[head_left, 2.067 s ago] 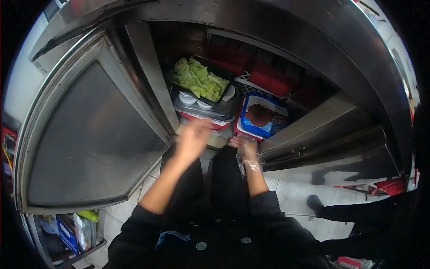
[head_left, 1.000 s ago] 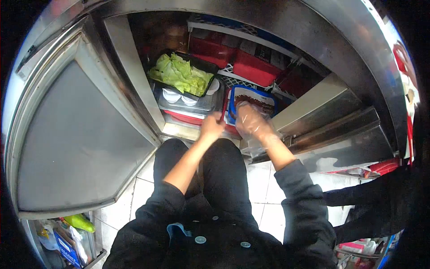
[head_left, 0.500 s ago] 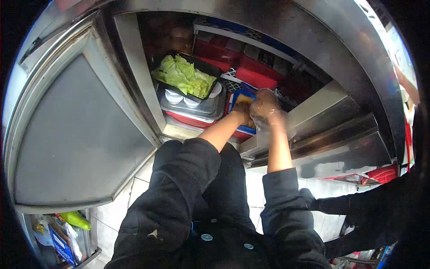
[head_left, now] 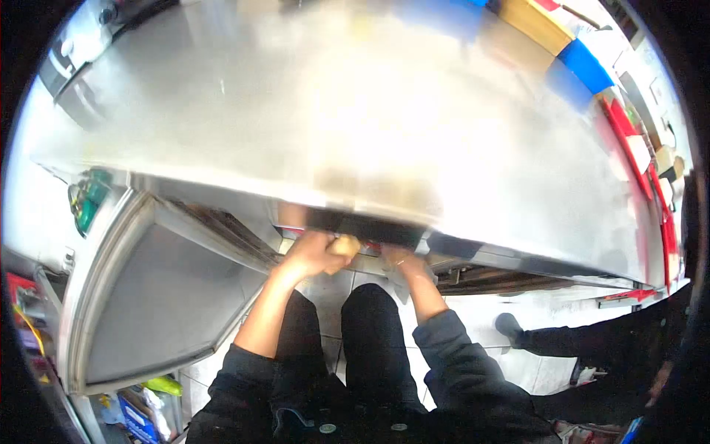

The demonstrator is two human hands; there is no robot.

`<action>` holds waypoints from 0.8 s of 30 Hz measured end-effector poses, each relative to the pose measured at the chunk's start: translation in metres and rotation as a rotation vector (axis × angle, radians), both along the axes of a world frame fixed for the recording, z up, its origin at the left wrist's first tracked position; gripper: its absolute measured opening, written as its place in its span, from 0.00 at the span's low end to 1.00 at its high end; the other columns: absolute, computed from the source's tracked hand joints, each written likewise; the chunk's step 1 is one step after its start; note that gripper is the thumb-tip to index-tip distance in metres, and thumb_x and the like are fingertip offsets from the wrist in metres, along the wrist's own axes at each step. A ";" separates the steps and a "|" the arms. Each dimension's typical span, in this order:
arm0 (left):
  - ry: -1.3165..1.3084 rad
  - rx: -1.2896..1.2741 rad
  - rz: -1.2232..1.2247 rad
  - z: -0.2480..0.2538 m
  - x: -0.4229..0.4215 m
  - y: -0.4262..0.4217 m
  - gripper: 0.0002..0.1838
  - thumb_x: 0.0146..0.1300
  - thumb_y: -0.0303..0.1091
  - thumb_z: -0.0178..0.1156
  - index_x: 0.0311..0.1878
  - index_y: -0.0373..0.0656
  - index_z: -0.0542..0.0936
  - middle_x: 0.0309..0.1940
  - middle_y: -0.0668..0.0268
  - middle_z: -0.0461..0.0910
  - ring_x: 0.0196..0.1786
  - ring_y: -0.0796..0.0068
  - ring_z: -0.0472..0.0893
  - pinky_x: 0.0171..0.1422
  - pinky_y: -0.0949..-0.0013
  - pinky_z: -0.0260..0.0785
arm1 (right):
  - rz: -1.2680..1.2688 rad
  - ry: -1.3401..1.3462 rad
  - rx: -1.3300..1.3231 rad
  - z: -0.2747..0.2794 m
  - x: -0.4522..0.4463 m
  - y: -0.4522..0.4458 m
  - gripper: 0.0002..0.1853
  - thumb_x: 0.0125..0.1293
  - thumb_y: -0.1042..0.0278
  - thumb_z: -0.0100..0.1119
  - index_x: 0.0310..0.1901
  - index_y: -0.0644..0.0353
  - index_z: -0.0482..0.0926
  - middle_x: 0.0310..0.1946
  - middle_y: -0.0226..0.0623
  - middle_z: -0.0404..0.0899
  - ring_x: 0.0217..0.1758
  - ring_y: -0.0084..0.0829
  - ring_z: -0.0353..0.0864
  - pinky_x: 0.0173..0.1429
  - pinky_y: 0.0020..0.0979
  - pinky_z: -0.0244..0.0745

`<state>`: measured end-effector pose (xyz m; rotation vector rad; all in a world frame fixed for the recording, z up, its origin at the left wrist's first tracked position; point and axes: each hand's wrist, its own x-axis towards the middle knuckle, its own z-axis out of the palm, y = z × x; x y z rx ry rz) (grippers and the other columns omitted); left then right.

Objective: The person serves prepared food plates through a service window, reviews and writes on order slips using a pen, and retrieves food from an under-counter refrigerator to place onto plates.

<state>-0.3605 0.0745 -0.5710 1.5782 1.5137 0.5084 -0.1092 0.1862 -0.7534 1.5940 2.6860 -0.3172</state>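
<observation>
My left hand (head_left: pixel 309 254) is closed round a pale yellow item (head_left: pixel 343 250), just below the front edge of the steel counter (head_left: pixel 244 140). To its right, my right hand (head_left: pixel 405 263), in a clear plastic glove, reaches in at the fridge opening. Its fingers are blurred and partly hidden by the counter edge, so what they hold cannot be made out. The fridge door (head_left: pixel 170 296) stands open at the left. The inside of the fridge is mostly hidden under the counter.
A co-worker's dark-clothed leg and shoe (head_left: pixel 510 329) extend in from the right. A shelf with packages and a green item (head_left: pixel 164 385) is at the lower left. Blue (head_left: pixel 586 65) and red items line the counter's right side.
The view has tilted up, so the countertop now fills the upper half. My left hand has come out from the blue-rimmed tub with the yellow item; both hands are farther apart.
</observation>
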 end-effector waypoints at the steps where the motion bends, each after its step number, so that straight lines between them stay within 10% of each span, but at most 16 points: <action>1: 0.100 -0.017 -0.019 -0.005 0.000 -0.005 0.28 0.43 0.51 0.67 0.40 0.35 0.80 0.33 0.50 0.80 0.38 0.59 0.81 0.44 0.64 0.70 | 0.001 0.038 -0.106 0.038 -0.004 -0.005 0.18 0.63 0.71 0.41 0.53 0.68 0.66 0.51 0.52 0.72 0.53 0.45 0.74 0.56 0.40 0.72; 4: -0.175 -0.126 0.014 0.060 0.014 -0.034 0.30 0.45 0.51 0.66 0.44 0.35 0.78 0.35 0.52 0.81 0.39 0.60 0.81 0.45 0.64 0.71 | -0.097 0.582 -0.505 0.105 -0.003 -0.034 0.19 0.66 0.66 0.39 0.55 0.67 0.65 0.50 0.49 0.73 0.51 0.43 0.76 0.54 0.39 0.73; 6: -0.140 -0.042 0.074 0.055 0.018 -0.051 0.28 0.46 0.47 0.66 0.46 0.35 0.77 0.36 0.53 0.81 0.38 0.59 0.81 0.43 0.66 0.71 | -0.322 1.437 -1.234 0.147 -0.015 -0.071 0.20 0.68 0.62 0.38 0.57 0.66 0.64 0.50 0.47 0.74 0.50 0.41 0.77 0.53 0.39 0.74; 8: -0.057 -0.032 0.132 0.137 0.025 -0.076 0.26 0.47 0.45 0.67 0.46 0.38 0.77 0.32 0.55 0.80 0.34 0.59 0.79 0.42 0.67 0.71 | -0.540 1.739 -1.700 0.147 -0.023 -0.116 0.22 0.70 0.59 0.38 0.58 0.65 0.63 0.49 0.45 0.74 0.49 0.40 0.78 0.52 0.39 0.75; 9: -0.038 -0.036 0.166 0.160 0.028 -0.090 0.26 0.47 0.46 0.67 0.45 0.39 0.77 0.32 0.55 0.79 0.37 0.59 0.78 0.45 0.65 0.70 | -0.292 1.722 -1.761 0.273 -0.040 -0.147 0.20 0.69 0.60 0.44 0.57 0.64 0.64 0.48 0.45 0.74 0.47 0.38 0.79 0.49 0.39 0.78; 13: 0.335 0.376 0.065 0.305 -0.003 -0.137 0.26 0.44 0.43 0.71 0.45 0.40 0.77 0.45 0.58 0.69 0.52 0.59 0.68 0.55 0.60 0.63 | -0.452 1.784 -1.645 0.336 -0.017 -0.230 0.22 0.63 0.71 0.54 0.57 0.66 0.63 0.45 0.46 0.74 0.42 0.41 0.80 0.40 0.40 0.82; 16: 0.670 0.556 0.602 0.348 -0.105 -0.179 0.35 0.44 0.42 0.69 0.54 0.36 0.69 0.52 0.49 0.67 0.56 0.50 0.64 0.60 0.55 0.58 | -0.522 1.965 -1.504 0.427 0.011 -0.274 0.23 0.63 0.68 0.53 0.57 0.67 0.62 0.45 0.46 0.73 0.41 0.40 0.80 0.39 0.40 0.82; 18: 0.949 -0.119 0.544 0.272 -0.224 -0.231 0.47 0.38 0.51 0.72 0.59 0.34 0.64 0.52 0.46 0.69 0.54 0.48 0.69 0.56 0.53 0.62 | -0.463 2.072 -1.487 0.487 0.039 -0.300 0.21 0.63 0.66 0.54 0.55 0.67 0.64 0.43 0.43 0.75 0.43 0.35 0.80 0.41 0.35 0.81; 19: 0.421 -0.341 0.283 0.286 -0.226 -0.239 0.41 0.33 0.48 0.72 0.52 0.37 0.70 0.39 0.51 0.77 0.42 0.52 0.78 0.45 0.52 0.69 | -0.386 2.192 -1.485 0.519 0.050 -0.309 0.23 0.62 0.65 0.53 0.56 0.65 0.63 0.44 0.45 0.74 0.45 0.42 0.79 0.43 0.41 0.80; 21: 0.922 -0.165 0.377 0.236 -0.247 -0.266 0.49 0.30 0.48 0.71 0.58 0.34 0.65 0.43 0.51 0.78 0.47 0.56 0.78 0.50 0.57 0.69 | -0.367 2.368 -1.336 0.552 0.068 -0.332 0.24 0.62 0.63 0.52 0.58 0.61 0.61 0.45 0.45 0.73 0.46 0.45 0.78 0.41 0.43 0.80; 24: 0.476 -0.268 -0.154 0.276 -0.211 -0.247 0.45 0.38 0.51 0.69 0.57 0.33 0.67 0.44 0.50 0.77 0.50 0.57 0.77 0.51 0.58 0.68 | -0.370 2.525 -1.096 0.604 0.107 -0.381 0.26 0.63 0.61 0.51 0.61 0.55 0.59 0.46 0.45 0.70 0.47 0.50 0.76 0.37 0.45 0.78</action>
